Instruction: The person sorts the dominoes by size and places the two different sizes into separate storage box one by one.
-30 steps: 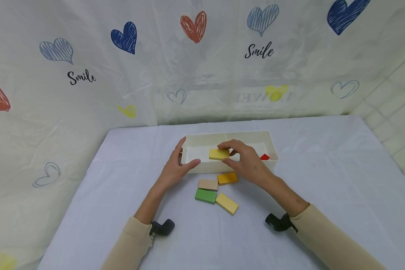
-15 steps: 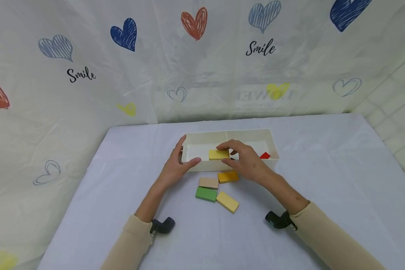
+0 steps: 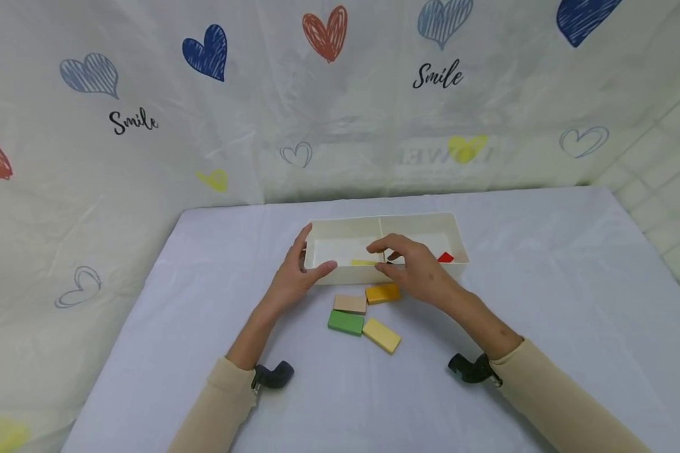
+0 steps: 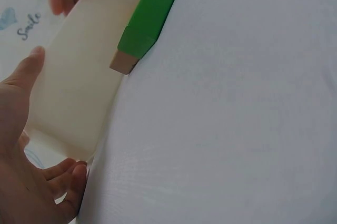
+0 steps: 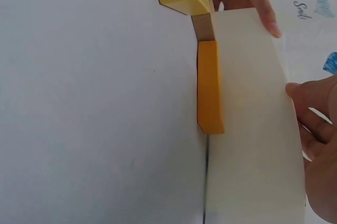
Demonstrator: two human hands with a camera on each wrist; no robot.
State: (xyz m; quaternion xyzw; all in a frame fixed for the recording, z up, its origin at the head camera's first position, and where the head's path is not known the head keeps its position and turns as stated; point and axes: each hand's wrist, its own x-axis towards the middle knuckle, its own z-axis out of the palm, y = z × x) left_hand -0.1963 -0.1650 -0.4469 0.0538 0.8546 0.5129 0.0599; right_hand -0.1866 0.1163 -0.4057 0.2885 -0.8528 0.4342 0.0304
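A white two-compartment box [image 3: 340, 275] stands on the table. My left hand [image 3: 292, 277] holds its left end, fingers round the end wall and thumb on the front rim. Over the divider hovers my right hand [image 3: 416, 267], thumb and fingers parted with nothing between them; in the right wrist view its thumb is at the box's rim. Just left of those fingertips, a yellow block [image 3: 362, 262] lies low in the left compartment, mostly hidden by the front wall. A red piece [image 3: 445, 257] shows in the right compartment. Something small and dark beneath the right hand is unclear.
In front of the box lie an orange block [image 3: 382, 293], a tan block [image 3: 349, 304], a green block [image 3: 346, 323] and a second yellow block [image 3: 382, 335]. A white cloth [image 3: 204, 402] covers the table. Behind hangs a sheet printed with hearts [image 3: 325, 33].
The right hand has let go of the yellow block, which has dropped onto the floor of the left compartment. The left hand keeps its hold on the box. The head view has tilted slightly.
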